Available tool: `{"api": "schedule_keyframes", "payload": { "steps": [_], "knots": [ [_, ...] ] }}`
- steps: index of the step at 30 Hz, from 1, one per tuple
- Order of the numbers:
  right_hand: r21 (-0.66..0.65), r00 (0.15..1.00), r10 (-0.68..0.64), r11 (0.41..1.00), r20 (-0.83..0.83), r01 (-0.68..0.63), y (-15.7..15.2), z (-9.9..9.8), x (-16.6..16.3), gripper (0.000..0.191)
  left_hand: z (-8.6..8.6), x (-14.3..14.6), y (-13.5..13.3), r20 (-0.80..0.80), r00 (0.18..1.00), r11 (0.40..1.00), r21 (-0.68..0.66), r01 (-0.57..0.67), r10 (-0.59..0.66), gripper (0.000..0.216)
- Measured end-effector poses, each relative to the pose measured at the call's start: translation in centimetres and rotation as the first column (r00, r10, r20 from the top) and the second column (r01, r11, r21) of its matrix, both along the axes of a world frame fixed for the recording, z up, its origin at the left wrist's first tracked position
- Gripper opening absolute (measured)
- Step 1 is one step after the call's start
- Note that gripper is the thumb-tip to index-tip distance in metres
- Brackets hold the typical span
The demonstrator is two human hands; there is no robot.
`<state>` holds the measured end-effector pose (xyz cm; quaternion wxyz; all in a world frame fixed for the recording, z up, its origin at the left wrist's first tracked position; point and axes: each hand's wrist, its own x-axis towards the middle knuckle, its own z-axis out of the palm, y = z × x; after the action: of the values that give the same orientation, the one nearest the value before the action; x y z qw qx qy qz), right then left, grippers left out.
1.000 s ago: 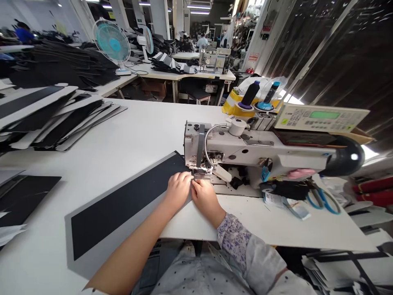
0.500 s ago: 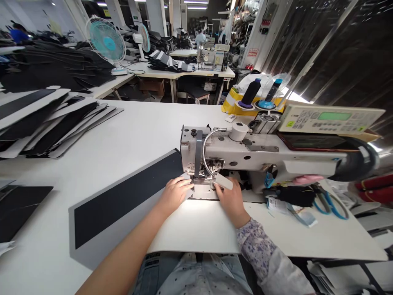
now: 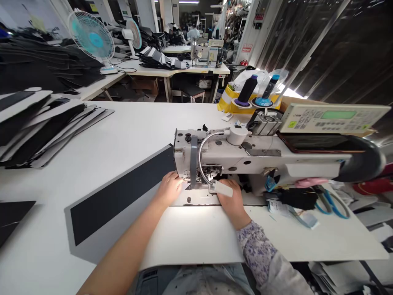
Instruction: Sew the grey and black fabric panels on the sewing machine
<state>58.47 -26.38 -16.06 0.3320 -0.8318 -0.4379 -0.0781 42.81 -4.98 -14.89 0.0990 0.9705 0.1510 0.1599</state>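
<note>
Leftmost, stacked blk/gray pieces [image 3: 52, 127] lie on wht table [image 3: 138, 123]; next, long blk panel [image 3: 123, 196] slants up to sewing machine [image 3: 230, 153]. L hand [image 3: 167, 189], fingers close together, rests at panel's machine end, exact grip unclear. R hand [image 3: 232, 203] reaches under machine arm [image 3: 260, 160] behind wht lamp [image 3: 223, 189], fingers mostly hidden, hold unclear. Far R: blue-handled scissors [image 3: 332, 205].

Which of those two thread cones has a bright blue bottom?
The right cone, nearer the control panel; the left cone has a purple bottom.
</note>
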Motion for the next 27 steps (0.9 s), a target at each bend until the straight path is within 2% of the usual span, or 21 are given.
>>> {"api": "schedule_keyframes", "payload": {
  "steps": [5,9,11,16,21,25,27],
  "knots": [
    [-0.023,0.995,-0.077,0.997,0.065,0.079,0.1,-0.4,-0.4,0.014,0.5,0.1,-0.8,0.004,1.000,0.999,0.041,-0.026,0.026,0.034],
    [-0.055,0.993,-0.044,0.997,0.108,0.050,0.0,-0.4,-1.1,0.023,0.8,-0.6,-1.9,0.018,0.962,0.954,0.125,-0.273,0.273,0.024],
    [-0.028,0.994,0.005,1.000,0.112,-0.002,-0.3,-0.2,-1.4,0.026,0.8,-1.2,-2.5,0.005,0.939,0.929,0.142,-0.340,0.343,0.026],
    [0.144,0.999,0.020,0.989,-0.034,-0.015,-0.5,0.1,-2.4,0.028,1.3,-3.0,-3.6,-0.087,0.959,0.951,0.179,-0.253,0.271,0.033],
    [0.107,0.955,0.119,0.990,-0.271,-0.093,0.3,0.4,-3.4,0.026,2.1,-4.0,-4.8,-0.167,0.964,0.963,0.210,-0.171,0.207,0.040],
    [0.080,0.987,0.052,0.996,-0.155,-0.040,0.1,0.3,-3.2,0.035,2.6,-4.2,-6.3,-0.203,0.961,0.969,0.198,-0.147,0.187,0.040],
    [0.030,0.994,0.070,0.997,-0.087,-0.068,-0.5,0.1,-2.9,0.045,2.6,-4.2,-7.2,-0.201,0.955,0.964,0.193,-0.181,0.219,0.038]
  ]
}}
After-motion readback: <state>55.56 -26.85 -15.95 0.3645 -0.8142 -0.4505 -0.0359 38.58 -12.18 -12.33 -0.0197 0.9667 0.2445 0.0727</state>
